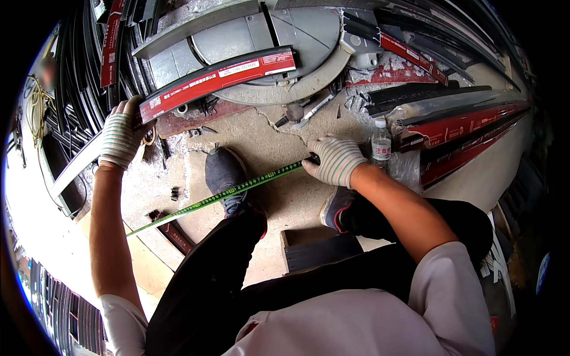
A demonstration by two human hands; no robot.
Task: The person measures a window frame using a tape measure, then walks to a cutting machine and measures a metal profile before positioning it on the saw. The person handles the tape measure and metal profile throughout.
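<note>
My left hand point(120, 135), in a striped knit glove, is closed around a long profile strip point(205, 88) with red printed film on its side. The strip slants up to the right across the front of a round grey metal saw base point(249, 35) and runs on down to the left past my hand. In its own striped glove, my right hand point(339, 161) is closed on a tape measure, whose dark case shows only in part. Its green blade point(234, 191) stretches out to the lower left, above my left shoe; its far end lies near a brown board.
A clear water bottle point(380, 142) stands right of my right hand. Red-and-black profiles point(457, 130) are stacked at the right, and black strips point(77, 77) crowd the upper left. A marker point(319, 111) lies on the floor by the saw base. A dark block point(320, 255) sits between my legs.
</note>
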